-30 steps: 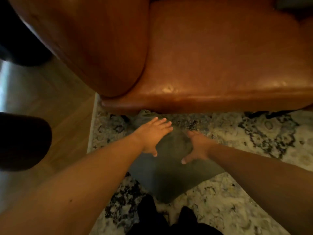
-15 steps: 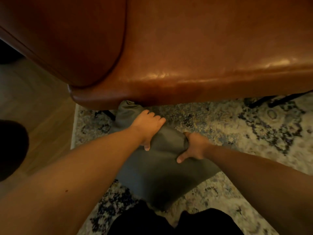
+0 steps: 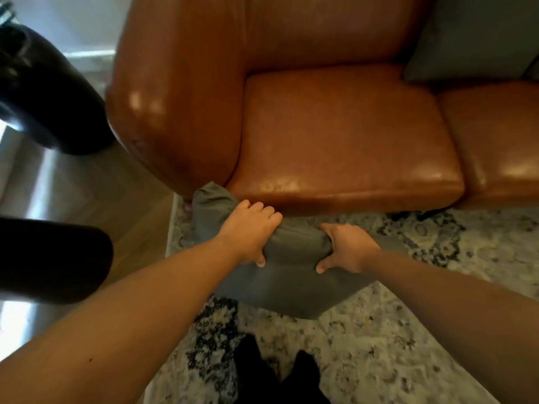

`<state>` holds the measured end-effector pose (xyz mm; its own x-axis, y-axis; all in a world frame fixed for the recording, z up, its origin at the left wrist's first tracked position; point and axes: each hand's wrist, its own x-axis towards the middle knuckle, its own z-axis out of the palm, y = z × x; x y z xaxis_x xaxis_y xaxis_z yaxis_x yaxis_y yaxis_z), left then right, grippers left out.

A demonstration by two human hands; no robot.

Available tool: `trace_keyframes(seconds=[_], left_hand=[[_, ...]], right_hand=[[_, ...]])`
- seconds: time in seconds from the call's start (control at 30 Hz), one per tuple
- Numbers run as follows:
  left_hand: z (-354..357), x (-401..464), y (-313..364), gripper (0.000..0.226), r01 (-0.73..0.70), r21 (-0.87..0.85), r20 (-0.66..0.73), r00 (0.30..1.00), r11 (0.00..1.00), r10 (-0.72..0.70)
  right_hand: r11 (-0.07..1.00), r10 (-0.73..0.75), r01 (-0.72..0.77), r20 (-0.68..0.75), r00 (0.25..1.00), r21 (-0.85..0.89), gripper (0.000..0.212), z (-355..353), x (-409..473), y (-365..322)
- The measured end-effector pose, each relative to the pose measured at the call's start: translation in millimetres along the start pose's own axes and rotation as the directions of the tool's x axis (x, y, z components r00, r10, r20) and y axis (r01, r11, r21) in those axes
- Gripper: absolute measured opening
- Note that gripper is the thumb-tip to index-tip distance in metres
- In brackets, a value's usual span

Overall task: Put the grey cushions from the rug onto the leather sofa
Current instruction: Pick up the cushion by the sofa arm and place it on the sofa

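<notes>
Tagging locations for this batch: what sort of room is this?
Most likely a home living room: a tan leather sofa, a patterned rug over wood flooring, and a grey cushion.

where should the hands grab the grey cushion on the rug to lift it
Probably along its upper edge, from above, one hand to each side of the middle. The cushion is soft and broad, its far corner against the sofa, so a spread grip balances it. The left hand and right hand grip it that way.
</notes>
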<state>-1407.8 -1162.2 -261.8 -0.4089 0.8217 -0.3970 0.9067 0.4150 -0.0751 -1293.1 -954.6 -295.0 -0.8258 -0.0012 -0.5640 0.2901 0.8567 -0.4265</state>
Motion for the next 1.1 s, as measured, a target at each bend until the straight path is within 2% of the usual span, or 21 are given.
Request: trace_keyframes(seconds=[0.1,0.33,0.6,0.83,1.1], left_hand=[[-70,-11,-2,0.089,0.024,0.001,-0.081,0.996,1.0,-0.024],[-219,-20,-9,0.093,0.069,0.066,-0.286,0.957,0.995,-0.047],[-298,-1,-38,0.099,0.16,0.081,-0.489,0.867,0.984,-0.101],[-337,56,-101,0.098,0.201,0.056,-0.514,0.846,0.978,-0.145],[-351,146,-164,0.094,0.201,-0.013,-0.433,0.882,0.98,-0.186]], right_hand=[[0.998,-0.04,0.037,-0.066,0.997,-0.044,0.076,-67,-36,-15],[0.987,-0.099,0.062,-0.264,0.959,-0.147,0.078,-207,-105,-39],[0.945,-0.226,0.082,-0.448,0.865,-0.318,0.095,-308,-112,-49],[0.913,-0.26,0.064,-0.453,0.853,-0.403,0.097,-388,-47,-49],[0.915,-0.233,0.06,-0.402,0.885,-0.399,0.093,-453,50,-28]])
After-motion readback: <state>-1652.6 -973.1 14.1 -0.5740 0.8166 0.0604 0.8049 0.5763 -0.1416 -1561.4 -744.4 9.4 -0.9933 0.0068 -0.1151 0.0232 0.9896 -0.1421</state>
